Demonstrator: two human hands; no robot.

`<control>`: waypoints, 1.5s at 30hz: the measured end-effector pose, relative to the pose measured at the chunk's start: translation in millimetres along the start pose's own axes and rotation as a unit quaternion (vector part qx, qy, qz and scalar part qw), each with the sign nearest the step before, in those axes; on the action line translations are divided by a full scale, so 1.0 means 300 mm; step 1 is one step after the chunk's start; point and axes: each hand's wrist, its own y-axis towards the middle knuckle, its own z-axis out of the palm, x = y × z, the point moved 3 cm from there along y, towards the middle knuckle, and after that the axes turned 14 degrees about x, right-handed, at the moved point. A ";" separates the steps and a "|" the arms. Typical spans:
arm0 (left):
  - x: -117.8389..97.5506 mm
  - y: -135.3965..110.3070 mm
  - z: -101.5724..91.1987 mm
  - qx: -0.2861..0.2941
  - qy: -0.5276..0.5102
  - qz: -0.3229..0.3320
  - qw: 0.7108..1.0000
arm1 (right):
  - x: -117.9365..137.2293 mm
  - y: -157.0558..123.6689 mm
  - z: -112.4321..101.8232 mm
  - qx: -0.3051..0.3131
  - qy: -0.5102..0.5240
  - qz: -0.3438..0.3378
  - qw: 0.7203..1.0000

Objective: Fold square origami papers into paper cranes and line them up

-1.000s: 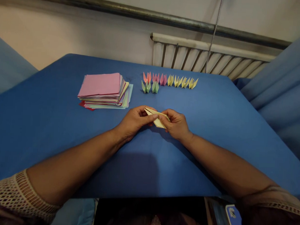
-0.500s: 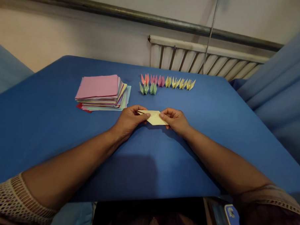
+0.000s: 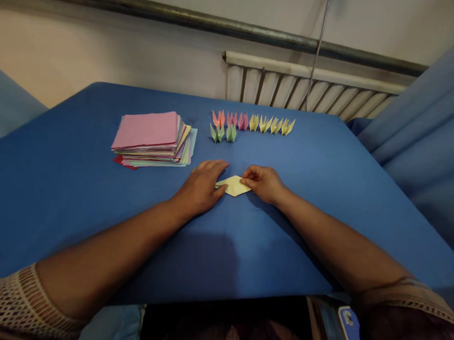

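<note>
A pale yellow folded paper piece (image 3: 234, 185) lies flat on the blue table (image 3: 79, 183) between my hands. My left hand (image 3: 202, 186) rests palm down on the paper's left end, fingers stretched flat over it. Curled fingers of my right hand (image 3: 262, 183) pinch the paper's right corner against the table.
A stack of coloured square paper sheets (image 3: 151, 138), pink on top, sits at the left. Behind my hands stands a row of several small folded paper figures (image 3: 251, 125) in green, pink and yellow. A radiator (image 3: 309, 91) lines the wall beyond the table.
The yellow paper was held up between both hands a second ago; it has come down flat on the table, and my left hand has spread out over it.
</note>
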 end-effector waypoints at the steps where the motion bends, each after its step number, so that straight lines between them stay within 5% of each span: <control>1: -0.015 -0.004 0.001 0.010 0.029 0.020 0.999 | 0.000 0.001 -0.001 0.001 -0.006 0.000 1.000; 10: -0.078 -0.062 0.080 0.183 0.126 0.120 0.968 | 0.025 -0.002 -0.038 0.007 -0.143 0.018 0.990; 20: -0.061 -0.059 0.090 0.201 0.131 0.114 0.964 | -0.060 -0.098 -0.178 -0.073 -0.321 0.048 0.943; 23: -0.061 -0.057 0.087 0.207 0.133 0.110 0.963 | -0.053 -0.138 -0.202 -0.098 -0.331 0.012 0.938; 27: -0.060 -0.056 0.084 0.203 0.127 0.112 0.964 | 0.025 -0.167 -0.150 -0.003 -0.343 -0.103 0.934; 31: -0.059 -0.057 0.088 0.215 0.138 0.107 0.961 | 0.065 -0.200 -0.100 0.093 -0.425 -0.105 0.894; 38: -0.063 -0.057 0.091 0.226 0.152 0.095 0.957 | 0.085 -0.237 -0.096 0.088 -0.495 -0.035 0.864; 41: -0.067 -0.056 0.094 0.228 0.157 0.094 0.956 | 0.100 -0.218 -0.053 0.044 -0.464 -0.076 0.881; 45: -0.068 -0.054 0.099 0.229 0.154 0.089 0.957 | 0.093 -0.202 0.036 0.089 -0.406 -0.152 0.897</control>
